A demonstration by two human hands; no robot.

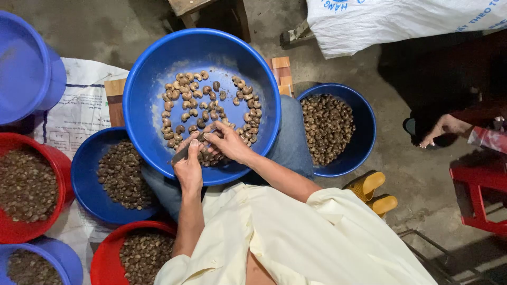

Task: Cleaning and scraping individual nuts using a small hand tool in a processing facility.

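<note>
A big blue basin (153, 68) rests on my lap, with several brown cashew nuts (185, 97) scattered over its bottom. Both hands meet at its near rim. My left hand (188, 168) grips a small dark blade-like tool (180, 155) that points up and left. My right hand (228, 143) pinches a single nut (203, 136) at its fingertips, right against the left thumb. A small heap of nuts lies under the two hands.
Bowls full of nuts ring me: a blue one (364, 126) at right, a blue one (84, 174) at left, red ones (58, 163) (103, 258). An empty blue tub (26, 68) stands upper left. Yellow sandals (372, 190), another person's foot (441, 129), a red stool (478, 195) and a white sack (396, 21) are at right.
</note>
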